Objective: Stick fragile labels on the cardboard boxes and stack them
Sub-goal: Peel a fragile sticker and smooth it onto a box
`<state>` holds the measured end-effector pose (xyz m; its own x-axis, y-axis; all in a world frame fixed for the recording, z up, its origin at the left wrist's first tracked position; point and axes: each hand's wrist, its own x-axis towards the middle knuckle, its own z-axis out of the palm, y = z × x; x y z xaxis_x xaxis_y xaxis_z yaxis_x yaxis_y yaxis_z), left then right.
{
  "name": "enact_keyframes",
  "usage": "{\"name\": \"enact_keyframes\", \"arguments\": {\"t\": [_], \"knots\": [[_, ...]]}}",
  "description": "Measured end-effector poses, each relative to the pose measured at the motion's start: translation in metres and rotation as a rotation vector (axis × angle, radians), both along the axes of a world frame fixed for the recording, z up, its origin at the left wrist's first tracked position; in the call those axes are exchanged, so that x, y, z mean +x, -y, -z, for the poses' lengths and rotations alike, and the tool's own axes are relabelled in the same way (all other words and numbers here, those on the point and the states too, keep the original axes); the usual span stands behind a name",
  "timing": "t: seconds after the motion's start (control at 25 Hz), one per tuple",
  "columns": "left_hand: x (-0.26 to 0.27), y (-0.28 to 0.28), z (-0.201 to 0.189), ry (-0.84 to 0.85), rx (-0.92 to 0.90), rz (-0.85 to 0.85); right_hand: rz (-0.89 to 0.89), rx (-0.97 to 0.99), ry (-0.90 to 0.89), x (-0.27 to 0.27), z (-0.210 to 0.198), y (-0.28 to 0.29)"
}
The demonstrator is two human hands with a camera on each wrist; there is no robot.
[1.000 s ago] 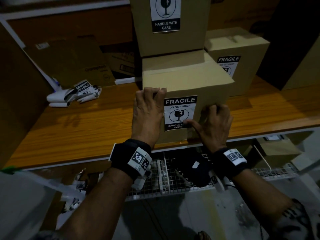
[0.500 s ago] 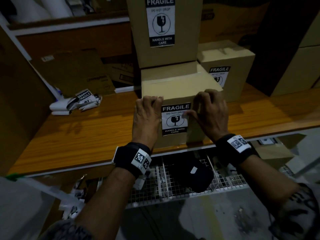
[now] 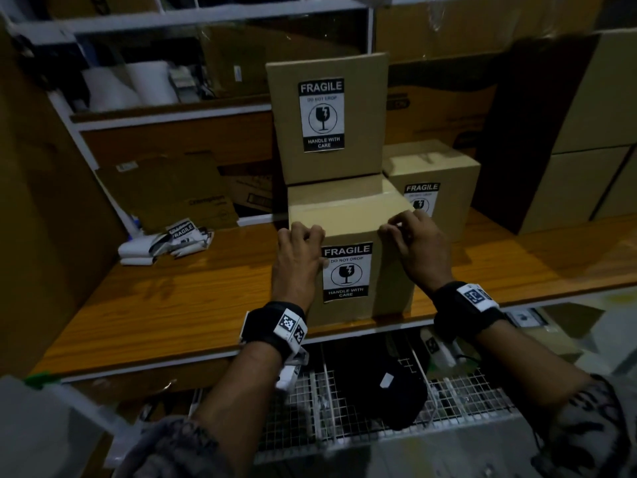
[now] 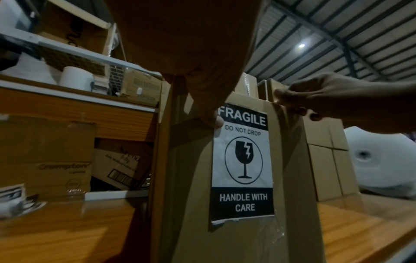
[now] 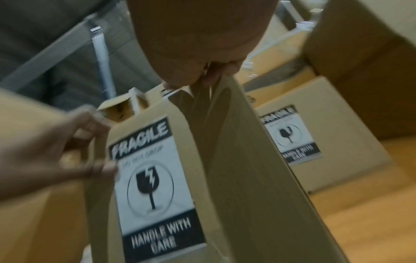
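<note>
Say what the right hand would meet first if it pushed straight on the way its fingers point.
Probably the labelled box behind: the right hand sits on the near box's top right corner, fingers pointing away; depth is unclear.

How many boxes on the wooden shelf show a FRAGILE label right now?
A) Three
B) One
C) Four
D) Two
A: the front box that both hands grip at its top corners, the upper box behind it, and the right box each carry a label in the head view.
</note>
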<state>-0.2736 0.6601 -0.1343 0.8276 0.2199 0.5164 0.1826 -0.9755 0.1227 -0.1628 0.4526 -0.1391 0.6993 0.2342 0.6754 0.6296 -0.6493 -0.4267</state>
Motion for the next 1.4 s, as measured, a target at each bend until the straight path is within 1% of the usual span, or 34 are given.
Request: {"name": "enact_keyframes", "arguments": {"t": [0.08,0.12,0.16,0.24,0.28,0.32,0.36,0.4,0.48,0.56,0.6,0.64,0.8,0.92,1.12,1.24,1.4], "knots": [[-0.001,-0.008,0.001,0.031,-0.034,0.072,0.136,0.076,-0.085,0.003,-0.003,0.006],[-0.003,-0.014,0.001,0.051,-0.086,0.122,0.196,0.090,-0.162,0.007,-0.002,0.009],[-0.004,-0.021,0.001,0.087,-0.178,0.168,0.194,0.114,-0.282,0.011,-0.003,0.011],[-0.006,-0.031,-0.001,0.159,-0.441,0.187,0.016,0.241,-0.564,0.016,-0.005,0.011],[-0.009,-0.031,-0.003,0.138,-0.602,0.176,-0.078,0.333,-0.685,0.015,-0.009,0.009],[-0.012,-0.028,-0.003,0.100,-0.760,0.172,-0.138,0.408,-0.768,0.015,-0.009,0.006],[-0.014,-0.023,-0.005,0.063,-0.880,0.157,-0.183,0.475,-0.806,0.014,-0.010,0.006],[-0.016,-0.020,-0.007,0.052,-0.963,0.134,-0.199,0.517,-0.829,0.012,-0.011,0.006],[-0.021,-0.017,-0.018,0.089,-1.124,0.079,-0.194,0.576,-0.851,0.003,-0.011,0.010],[-0.026,-0.016,-0.032,0.127,-1.358,0.098,-0.165,0.637,-0.866,-0.008,-0.014,0.020],[-0.030,-0.012,-0.038,0.114,-1.432,0.136,-0.152,0.655,-0.876,-0.013,-0.017,0.029],[-0.033,-0.006,-0.045,0.103,-1.462,0.170,-0.135,0.665,-0.883,-0.017,-0.021,0.038],[-0.034,0.028,-0.068,0.049,-1.424,0.283,-0.060,0.707,-0.839,-0.026,-0.049,0.075],[-0.028,0.054,-0.079,0.014,-1.407,0.317,-0.034,0.690,-0.799,-0.024,-0.064,0.098],[-0.004,0.090,-0.095,0.052,-1.369,0.290,-0.052,0.566,-0.742,-0.002,-0.076,0.139],[0.013,0.107,-0.096,0.030,-1.360,0.249,-0.043,0.506,-0.692,0.021,-0.073,0.166],[0.025,0.130,-0.089,0.016,-1.337,0.231,-0.041,0.451,-0.701,0.042,-0.075,0.183]]}}
